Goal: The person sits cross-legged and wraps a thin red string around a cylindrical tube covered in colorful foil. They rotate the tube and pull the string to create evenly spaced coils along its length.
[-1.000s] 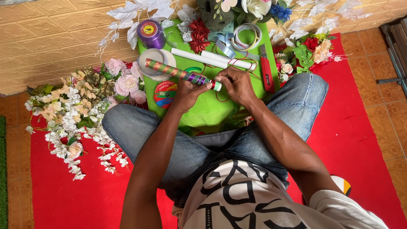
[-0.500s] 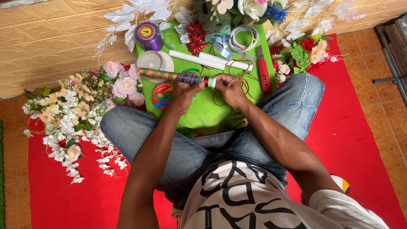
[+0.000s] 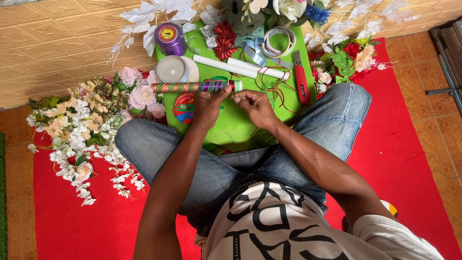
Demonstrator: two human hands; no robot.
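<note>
A wrapped stick [image 3: 192, 87], banded in red, green and purple, is held level over the green board [image 3: 231, 123]. Its right end is pinched by the left hand [image 3: 209, 107]. The right hand [image 3: 257, 106], fingers narrowly pinched, is seen just beside that end. A purple ribbon spool [image 3: 169, 38] and white tape roll [image 3: 173, 69] lie farther off; a red cutter [image 3: 302, 79] lies to the right.

Under me a red mat [image 3: 409, 159] covers the floor. Beyond my hands runs a tan brick-pattern wall [image 3: 53, 43]. Orange tiles [image 3: 435, 120] show to my right, a green strip [image 3: 2, 192] far left. Daylight is bright and even.
</note>
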